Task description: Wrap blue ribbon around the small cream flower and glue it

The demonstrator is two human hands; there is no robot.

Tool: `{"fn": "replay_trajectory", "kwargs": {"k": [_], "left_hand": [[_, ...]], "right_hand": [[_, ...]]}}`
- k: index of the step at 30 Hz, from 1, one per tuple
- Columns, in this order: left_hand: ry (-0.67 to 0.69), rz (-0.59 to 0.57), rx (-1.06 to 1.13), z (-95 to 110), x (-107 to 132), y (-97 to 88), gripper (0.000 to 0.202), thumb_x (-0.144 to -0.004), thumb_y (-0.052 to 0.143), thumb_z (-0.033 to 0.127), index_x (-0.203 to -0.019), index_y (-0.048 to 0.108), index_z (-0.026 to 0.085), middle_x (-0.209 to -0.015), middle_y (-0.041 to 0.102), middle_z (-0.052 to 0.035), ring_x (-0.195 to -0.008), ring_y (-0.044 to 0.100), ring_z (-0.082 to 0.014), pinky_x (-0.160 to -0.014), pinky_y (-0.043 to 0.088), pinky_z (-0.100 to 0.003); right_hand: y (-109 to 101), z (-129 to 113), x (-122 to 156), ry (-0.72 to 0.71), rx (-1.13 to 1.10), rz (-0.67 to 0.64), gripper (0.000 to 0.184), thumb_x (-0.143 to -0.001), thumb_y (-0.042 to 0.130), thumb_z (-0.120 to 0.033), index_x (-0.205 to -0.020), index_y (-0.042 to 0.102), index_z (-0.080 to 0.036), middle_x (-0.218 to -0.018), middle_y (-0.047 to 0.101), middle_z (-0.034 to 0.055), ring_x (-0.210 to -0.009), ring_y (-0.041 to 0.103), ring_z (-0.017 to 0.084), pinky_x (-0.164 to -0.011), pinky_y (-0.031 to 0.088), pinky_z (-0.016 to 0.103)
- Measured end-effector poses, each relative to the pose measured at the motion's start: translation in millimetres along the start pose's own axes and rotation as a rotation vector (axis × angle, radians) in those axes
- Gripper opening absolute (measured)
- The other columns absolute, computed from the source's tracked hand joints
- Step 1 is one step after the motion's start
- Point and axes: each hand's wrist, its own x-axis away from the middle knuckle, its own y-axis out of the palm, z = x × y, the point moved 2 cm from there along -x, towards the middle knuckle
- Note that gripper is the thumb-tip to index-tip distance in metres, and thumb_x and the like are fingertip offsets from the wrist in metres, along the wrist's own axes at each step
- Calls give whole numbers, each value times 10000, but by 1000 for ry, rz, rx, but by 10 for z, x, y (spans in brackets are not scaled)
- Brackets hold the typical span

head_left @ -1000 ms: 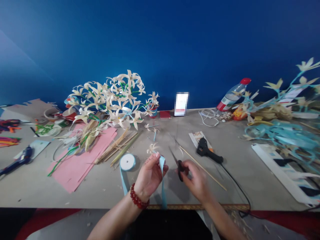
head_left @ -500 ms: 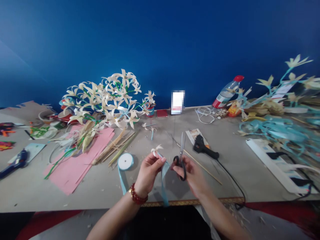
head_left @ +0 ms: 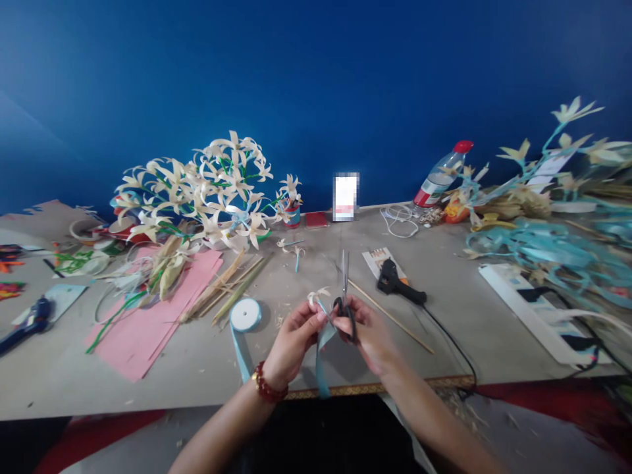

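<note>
Pinched in my left hand [head_left: 296, 336] is a small cream-white artificial flower [head_left: 318, 296] with a stem wrapped in light blue. From the same fingers a light blue ribbon [head_left: 322, 368] hangs down toward the table's front edge. My right hand [head_left: 369, 332] is closed around black-handled scissors [head_left: 345, 306], whose blades point up and away from me. Its fingertips also come against the ribbon and stem beside my left fingers; whether they grip the ribbon is unclear. Left of my hands stands a ribbon roll [head_left: 245, 316], its loose end trailing toward my left wrist.
A bunch of white flowers [head_left: 217, 191] fills the back left, behind pink paper sheets [head_left: 153, 322]. To the right lie a black glue gun [head_left: 402, 284] with its cord, a thin stick [head_left: 390, 316] and a power strip [head_left: 538, 316]. A bottle [head_left: 442, 174] leans at the back.
My right hand, with the scissors, has moved left until its fingertips meet the ribbon at my left hand. The view has shifted slightly.
</note>
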Motion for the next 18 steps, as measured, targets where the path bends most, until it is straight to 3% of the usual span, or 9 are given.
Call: {"fn": "replay_trajectory", "kwargs": {"k": [4, 8, 14, 18], "left_hand": [[-44, -61, -114, -28, 59, -84, 231, -761, 771, 330, -782, 637, 144, -669, 553, 16, -577, 468, -80, -546, 393, -203], [-71, -37, -162, -35, 93, -146, 243, -740, 785, 335, -751, 645, 137, -640, 536, 23, -551, 442, -72, -535, 345, -203], [-85, 14, -61, -94, 127, -213, 215, -724, 797, 282, -749, 632, 147, -664, 567, 23, -572, 501, -79, -587, 376, -211], [-31, 33, 8, -139, 136, -261, 216, -713, 805, 268, -736, 624, 152, -711, 607, 10, -608, 542, -94, -636, 422, -228]], "right_hand": [[-8, 30, -4, 15, 27, 11, 383, -594, 848, -322, -814, 567, -186, -673, 605, -44, -497, 430, 67, -430, 294, 173], [-1, 56, -14, 47, 57, -10, 393, -595, 848, -327, -821, 560, -182, -688, 604, -40, -516, 436, 69, -433, 292, 166], [12, 102, -3, 88, 125, -49, 400, -628, 830, -389, -837, 560, -179, -646, 537, -57, -523, 420, 77, -430, 311, 173], [-84, 90, 187, 134, 251, -85, 432, -694, 776, -500, -874, 538, -187, -642, 558, -52, -505, 405, 77, -437, 297, 188]]}}
